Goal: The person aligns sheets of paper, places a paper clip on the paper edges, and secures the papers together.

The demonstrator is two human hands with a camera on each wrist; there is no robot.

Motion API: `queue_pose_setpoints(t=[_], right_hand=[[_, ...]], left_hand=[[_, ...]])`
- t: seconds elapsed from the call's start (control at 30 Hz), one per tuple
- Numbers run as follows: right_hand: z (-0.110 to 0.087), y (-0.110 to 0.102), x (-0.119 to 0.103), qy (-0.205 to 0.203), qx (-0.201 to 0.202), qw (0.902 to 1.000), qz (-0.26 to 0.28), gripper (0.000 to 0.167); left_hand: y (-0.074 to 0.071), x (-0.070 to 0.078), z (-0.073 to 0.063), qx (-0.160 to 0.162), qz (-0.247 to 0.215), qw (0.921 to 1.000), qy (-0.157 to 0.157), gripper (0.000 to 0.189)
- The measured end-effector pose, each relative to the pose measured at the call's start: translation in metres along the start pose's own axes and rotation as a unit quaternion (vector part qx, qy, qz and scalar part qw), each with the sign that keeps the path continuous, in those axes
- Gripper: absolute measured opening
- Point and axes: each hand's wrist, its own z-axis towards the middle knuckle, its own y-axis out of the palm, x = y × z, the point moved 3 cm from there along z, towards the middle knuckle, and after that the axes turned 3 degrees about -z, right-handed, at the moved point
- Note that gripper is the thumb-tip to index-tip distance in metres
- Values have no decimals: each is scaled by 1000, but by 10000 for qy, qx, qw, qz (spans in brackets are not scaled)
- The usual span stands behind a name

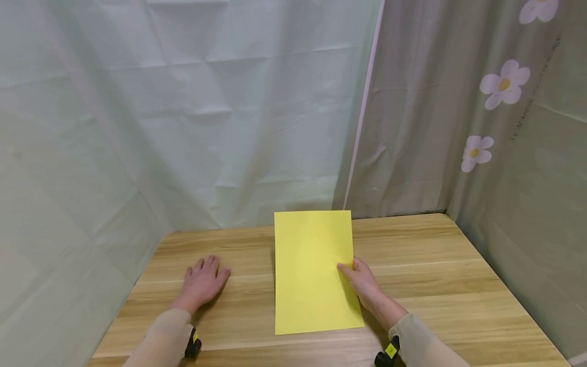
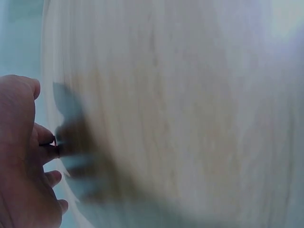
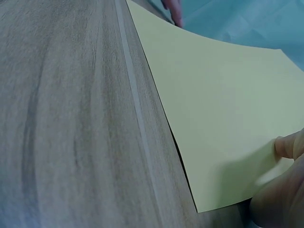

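Note:
A plain yellow sheet of paper [image 1: 312, 275] stands out in the middle of the wooden table [image 1: 426, 275], its far end overlapping the curtain in the head view. My right hand [image 1: 364, 283] pinches its right edge, thumb on top and the other fingers mostly hidden beneath. In the right wrist view the yellow sheet [image 3: 223, 104] bends slightly, and the thumb [image 3: 287, 146] lies on its face. My left hand [image 1: 203, 282] is at the table's left part, palm down with fingers spread, holding nothing. The left wrist view shows that hand [image 2: 23, 156] beside its reflection on the tabletop.
A pale curtain [image 1: 238, 112] hangs behind the table's far edge, with a greyish flowered curtain [image 1: 403, 112] at the right. Side curtains close in on the left and right. Each wrist wears a small black device with a yellow mark.

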Motion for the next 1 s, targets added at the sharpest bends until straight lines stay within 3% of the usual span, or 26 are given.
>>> queue_pose_setpoints(t=[0.6,1.0], right_hand=[[1,-1,0,-1,35,10000,46,43],[0,-1,0,-15,-55,9998,171,41]], left_hand=[[12,44,-3,-27,189,9982,564,60],[18,71,-9,-177,191,9967,772,55]])
